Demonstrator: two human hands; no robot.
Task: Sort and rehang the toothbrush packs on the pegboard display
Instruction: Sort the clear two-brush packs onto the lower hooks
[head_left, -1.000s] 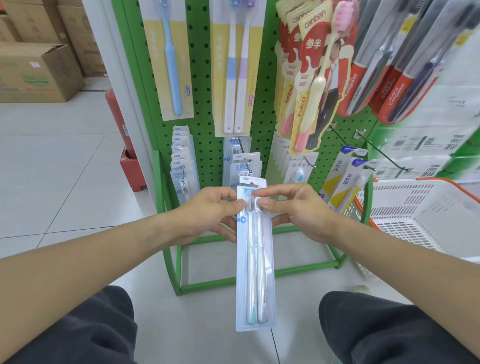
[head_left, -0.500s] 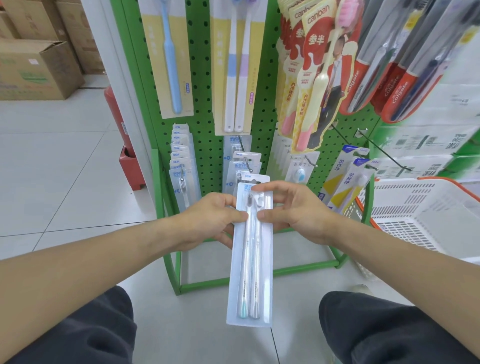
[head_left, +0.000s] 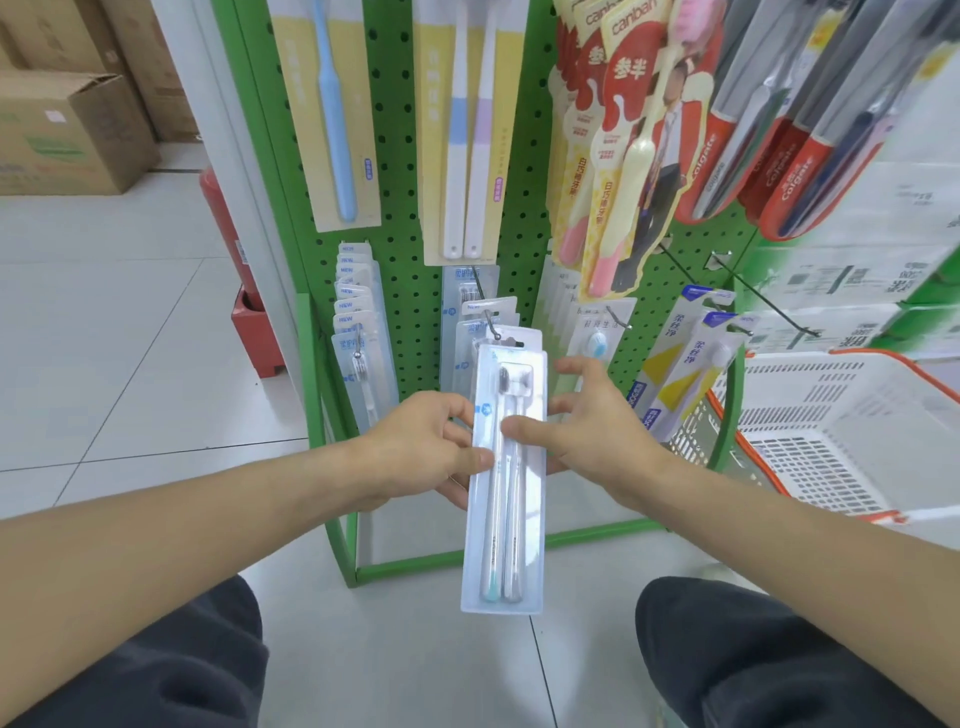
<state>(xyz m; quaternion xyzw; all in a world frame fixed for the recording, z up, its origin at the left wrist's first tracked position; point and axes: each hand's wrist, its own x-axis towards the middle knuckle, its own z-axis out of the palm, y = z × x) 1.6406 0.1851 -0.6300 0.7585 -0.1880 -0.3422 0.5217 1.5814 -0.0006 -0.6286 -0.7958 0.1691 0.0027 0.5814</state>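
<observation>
A clear twin toothbrush pack (head_left: 506, 525) hangs upright between my hands, its top just below the middle peg hook (head_left: 491, 325) of the green pegboard (head_left: 395, 156). My left hand (head_left: 423, 447) grips the pack's left edge, thumb on the front. My right hand (head_left: 587, 436) pinches the right edge with its thumb across the front and fingers spread behind. Several matching packs (head_left: 470, 322) hang on that hook behind it. Another row of the same kind (head_left: 356, 322) hangs at the left.
A white basket with an orange rim (head_left: 841, 415) stands at the right. An empty hook (head_left: 763, 301) sticks out above it. Yellow-backed packs (head_left: 343, 114), Canban packs (head_left: 628, 156) and Colgate packs (head_left: 779, 130) hang higher up. Cardboard boxes (head_left: 67, 124) sit far left. My knees frame the floor below.
The pack has moved up and toward the pegboard, its top now close under the middle hook. Both hands slid lower along its edges.
</observation>
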